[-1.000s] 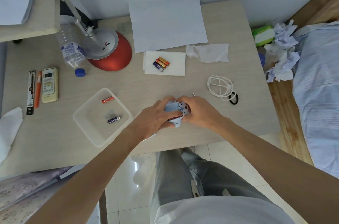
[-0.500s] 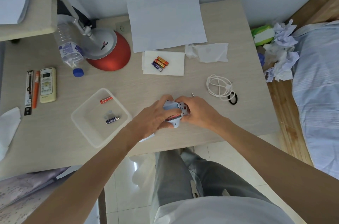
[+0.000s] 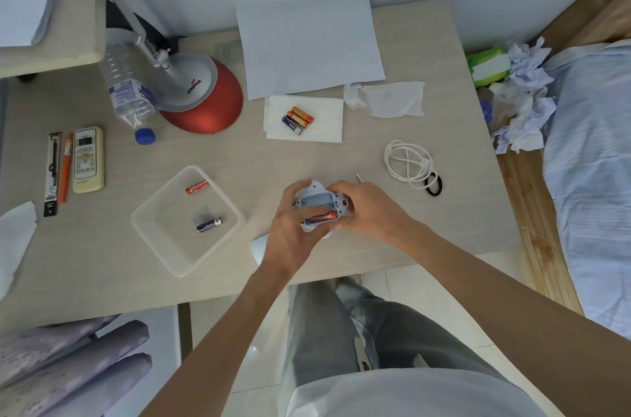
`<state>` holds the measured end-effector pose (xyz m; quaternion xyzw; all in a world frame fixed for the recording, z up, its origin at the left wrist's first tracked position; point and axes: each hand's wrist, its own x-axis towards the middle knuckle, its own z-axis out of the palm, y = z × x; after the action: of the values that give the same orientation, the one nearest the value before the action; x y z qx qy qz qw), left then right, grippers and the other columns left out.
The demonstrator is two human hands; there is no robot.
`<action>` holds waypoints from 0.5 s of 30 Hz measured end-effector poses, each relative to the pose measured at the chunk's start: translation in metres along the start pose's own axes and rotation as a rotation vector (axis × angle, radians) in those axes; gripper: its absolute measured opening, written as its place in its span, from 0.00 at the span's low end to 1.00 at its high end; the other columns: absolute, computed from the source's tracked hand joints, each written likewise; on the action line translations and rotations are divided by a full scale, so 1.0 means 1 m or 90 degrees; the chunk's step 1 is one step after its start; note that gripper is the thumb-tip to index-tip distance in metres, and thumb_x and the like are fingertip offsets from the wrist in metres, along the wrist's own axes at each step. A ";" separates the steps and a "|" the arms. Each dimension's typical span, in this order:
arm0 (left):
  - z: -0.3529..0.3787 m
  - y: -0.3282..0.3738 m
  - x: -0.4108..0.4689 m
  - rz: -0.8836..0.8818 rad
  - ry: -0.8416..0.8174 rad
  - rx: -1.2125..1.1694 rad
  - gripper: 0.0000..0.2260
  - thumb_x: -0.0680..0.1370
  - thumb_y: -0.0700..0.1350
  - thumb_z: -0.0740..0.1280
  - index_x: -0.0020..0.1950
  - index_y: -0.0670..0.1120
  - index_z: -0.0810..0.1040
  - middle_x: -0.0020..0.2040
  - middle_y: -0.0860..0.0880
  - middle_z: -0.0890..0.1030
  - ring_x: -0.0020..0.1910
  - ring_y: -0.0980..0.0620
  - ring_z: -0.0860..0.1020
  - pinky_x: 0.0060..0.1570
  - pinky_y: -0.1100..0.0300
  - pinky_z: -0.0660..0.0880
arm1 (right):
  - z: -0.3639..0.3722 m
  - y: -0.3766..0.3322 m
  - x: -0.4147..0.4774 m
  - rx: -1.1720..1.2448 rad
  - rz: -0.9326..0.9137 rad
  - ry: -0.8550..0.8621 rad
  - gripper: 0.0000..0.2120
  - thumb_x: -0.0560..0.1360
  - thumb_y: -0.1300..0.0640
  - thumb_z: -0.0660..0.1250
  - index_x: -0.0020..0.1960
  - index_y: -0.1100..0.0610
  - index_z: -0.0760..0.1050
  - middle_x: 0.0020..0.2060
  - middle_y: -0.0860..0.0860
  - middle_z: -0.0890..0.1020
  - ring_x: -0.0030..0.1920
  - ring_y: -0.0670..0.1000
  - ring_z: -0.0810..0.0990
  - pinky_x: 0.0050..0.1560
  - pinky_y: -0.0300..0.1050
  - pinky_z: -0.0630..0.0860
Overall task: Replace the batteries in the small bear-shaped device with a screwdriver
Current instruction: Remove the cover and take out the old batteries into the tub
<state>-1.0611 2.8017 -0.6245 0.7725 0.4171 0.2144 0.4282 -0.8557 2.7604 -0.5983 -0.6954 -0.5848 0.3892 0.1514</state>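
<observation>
The small white bear-shaped device [image 3: 316, 199] lies back-up near the table's front edge, its battery bay uncovered. My left hand [image 3: 290, 225] grips its left side and my right hand [image 3: 368, 208] grips its right side. A red battery [image 3: 321, 217] sits at the bay's near edge under my fingers. Three batteries [image 3: 297, 119] rest on a white napkin further back. A clear plastic tray [image 3: 150, 229] to the left holds a red battery [image 3: 197, 186] and a dark blue battery [image 3: 209, 224]. A thin metal tip [image 3: 359, 178], perhaps the screwdriver, pokes out behind my right hand.
A red-based desk lamp [image 3: 201, 99], a lying water bottle [image 3: 128, 92], a remote control [image 3: 87, 158] and pens stand at the left. A white sheet of paper [image 3: 307, 44], a crumpled tissue [image 3: 389, 99], a coiled white cable [image 3: 408, 164] and a black hair tie [image 3: 433, 184] lie behind and to the right.
My hands have shifted slightly on the device; the open battery bay and the red battery in it now show more plainly between my fingers.
</observation>
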 end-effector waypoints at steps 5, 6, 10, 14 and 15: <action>0.003 0.006 -0.006 -0.077 0.059 -0.065 0.11 0.74 0.42 0.83 0.55 0.49 0.91 0.74 0.54 0.75 0.71 0.51 0.76 0.65 0.48 0.82 | 0.003 0.001 0.001 -0.003 0.017 -0.006 0.31 0.70 0.48 0.83 0.69 0.49 0.77 0.52 0.48 0.86 0.49 0.50 0.85 0.55 0.50 0.84; 0.003 0.009 -0.007 -0.088 0.072 -0.076 0.11 0.74 0.42 0.83 0.56 0.48 0.91 0.74 0.53 0.76 0.72 0.52 0.76 0.66 0.48 0.81 | 0.003 0.002 0.001 -0.004 0.016 -0.008 0.31 0.70 0.49 0.83 0.69 0.49 0.77 0.53 0.48 0.86 0.50 0.50 0.85 0.56 0.50 0.84; -0.008 0.023 -0.013 -0.125 0.125 -0.089 0.09 0.77 0.44 0.80 0.57 0.47 0.91 0.75 0.53 0.78 0.75 0.56 0.75 0.72 0.53 0.77 | 0.004 0.003 0.000 -0.008 0.020 -0.010 0.29 0.70 0.51 0.82 0.69 0.49 0.77 0.52 0.48 0.86 0.50 0.50 0.85 0.56 0.51 0.83; -0.050 0.035 -0.021 -0.117 0.193 -0.074 0.08 0.78 0.41 0.79 0.56 0.47 0.91 0.70 0.51 0.83 0.71 0.58 0.79 0.66 0.66 0.75 | 0.002 0.004 -0.002 0.016 0.024 -0.007 0.25 0.69 0.55 0.81 0.64 0.49 0.78 0.46 0.46 0.85 0.44 0.49 0.84 0.49 0.52 0.83; -0.064 0.033 -0.025 -0.118 0.209 -0.067 0.07 0.78 0.40 0.79 0.55 0.48 0.91 0.66 0.51 0.85 0.68 0.58 0.81 0.65 0.66 0.76 | 0.001 0.004 -0.003 0.025 0.026 -0.007 0.25 0.69 0.55 0.81 0.64 0.49 0.79 0.45 0.46 0.85 0.44 0.49 0.84 0.49 0.52 0.83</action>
<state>-1.1037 2.8028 -0.5612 0.6620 0.5386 0.3189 0.4123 -0.8539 2.7566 -0.6008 -0.7021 -0.5632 0.4075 0.1539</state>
